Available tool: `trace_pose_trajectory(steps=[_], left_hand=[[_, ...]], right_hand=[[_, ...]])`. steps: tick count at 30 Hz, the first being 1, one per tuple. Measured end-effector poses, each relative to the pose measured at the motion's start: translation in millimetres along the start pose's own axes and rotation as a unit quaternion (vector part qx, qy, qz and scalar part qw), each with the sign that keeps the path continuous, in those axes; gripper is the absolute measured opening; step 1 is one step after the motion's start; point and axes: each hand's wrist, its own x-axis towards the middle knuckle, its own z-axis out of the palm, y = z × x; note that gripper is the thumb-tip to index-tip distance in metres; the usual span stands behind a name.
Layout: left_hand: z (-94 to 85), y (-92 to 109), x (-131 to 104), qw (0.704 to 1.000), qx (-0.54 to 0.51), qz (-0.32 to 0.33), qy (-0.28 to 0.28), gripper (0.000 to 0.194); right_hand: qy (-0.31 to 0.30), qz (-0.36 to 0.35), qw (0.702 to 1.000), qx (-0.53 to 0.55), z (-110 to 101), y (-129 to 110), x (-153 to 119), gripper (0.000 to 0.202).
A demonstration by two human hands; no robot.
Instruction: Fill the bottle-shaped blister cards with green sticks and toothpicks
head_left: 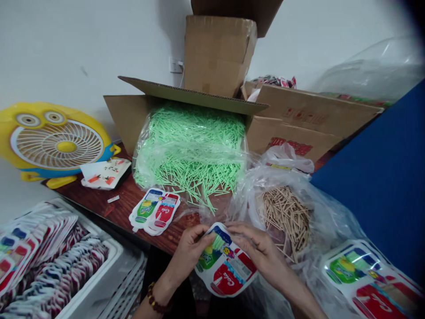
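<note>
My left hand [187, 252] pinches the upper left edge of a bottle-shaped twin pouch [229, 277], printed with a green Sprite half and a red Cola half. The fingers of my right hand [260, 250] close on the same pouch at its upper right. Whether anything else sits between the fingers is hidden. On the table, just beyond my left hand, lies a small stack of matching pouches [154, 212]. Thin light-green sticks [195, 164] spill from a plastic-lined box ahead. Brown sticks [287, 217] lie in a clear bag right of my right hand.
More pouches [368, 279] rest at the lower right. A white crate [114, 252] packed with pouches stands at the lower left. Beyond it are a yellow fan [63, 141] and a paper packet [106, 173]. Cardboard boxes [217, 55] line the wall; a blue panel [378, 173] borders the right.
</note>
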Motion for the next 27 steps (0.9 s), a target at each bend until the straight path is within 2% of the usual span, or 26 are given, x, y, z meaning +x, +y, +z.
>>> trace_pose_trajectory(steps=[4, 6, 12, 15, 18, 21, 23, 27], left_hand=[[0.1, 2, 0, 1.000, 0.016, 0.020, -0.001, 0.021], [-1.1, 4, -2, 1.000, -0.003, 0.004, -0.007, 0.020], [-5.9, 8, -5, 0.985, -0.073, -0.094, -0.123, 0.028], [-6.5, 7, -3, 0.987, -0.092, -0.090, -0.091, 0.029], [-6.3, 3, -2, 0.991, -0.094, -0.079, -0.049, 0.032], [-5.2, 0, -1, 0.992, -0.077, -0.086, -0.045, 0.028], [-4.1, -1, -2, 0.994, -0.062, -0.080, -0.040, 0.024], [-1.2, 4, -4, 0.993, -0.067, -0.089, -0.048, 0.028]], right_hand=[[-0.032, 0.002, 0.999, 0.007, 6, 1, 4, 0.024], [-0.035, 0.000, 0.999, 0.016, 8, 2, 6, 0.026], [-0.009, 0.004, 1.000, 0.023, 8, 1, 6, 0.024], [0.027, 0.035, 0.998, 0.047, 2, 1, 0, 0.022], [0.062, 0.087, 0.993, 0.055, -6, 8, -7, 0.028], [0.045, 0.112, 0.993, 0.020, -9, 19, -12, 0.024], [0.032, 0.105, 0.994, -0.002, -9, 25, -13, 0.018], [0.038, 0.095, 0.995, -0.009, -7, 30, -14, 0.019]])
